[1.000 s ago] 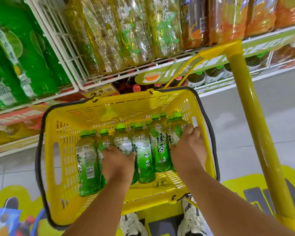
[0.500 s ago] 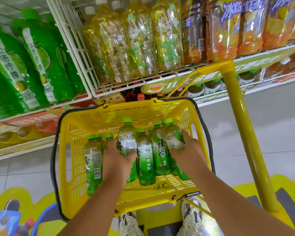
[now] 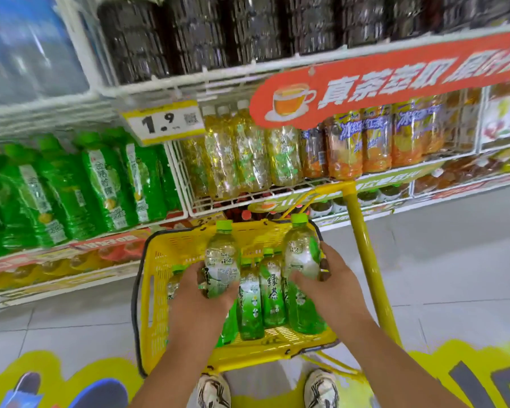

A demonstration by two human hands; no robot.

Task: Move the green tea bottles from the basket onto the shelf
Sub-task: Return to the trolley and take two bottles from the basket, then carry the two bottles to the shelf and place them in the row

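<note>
A yellow basket (image 3: 156,278) stands on a trolley in front of me with several green tea bottles (image 3: 273,293) lying in it. My left hand (image 3: 200,301) grips one green tea bottle (image 3: 221,260) by its lower half, lifted upright above the others. My right hand (image 3: 327,287) grips a second green tea bottle (image 3: 301,251), also raised, its green cap at the basket's far rim. The shelf (image 3: 277,189) of drinks rises just beyond the basket.
The yellow trolley post (image 3: 365,254) stands right of the basket. Green drink bottles (image 3: 100,187) fill the left shelf, yellow tea bottles (image 3: 242,160) and orange ones (image 3: 359,142) the middle. A red sign (image 3: 395,81) and price tag (image 3: 164,122) hang above. My shoes (image 3: 214,390) are below.
Both hands have lifted their bottles up out of the row in the basket. My head has tilted up, so higher shelves and the red sign show.
</note>
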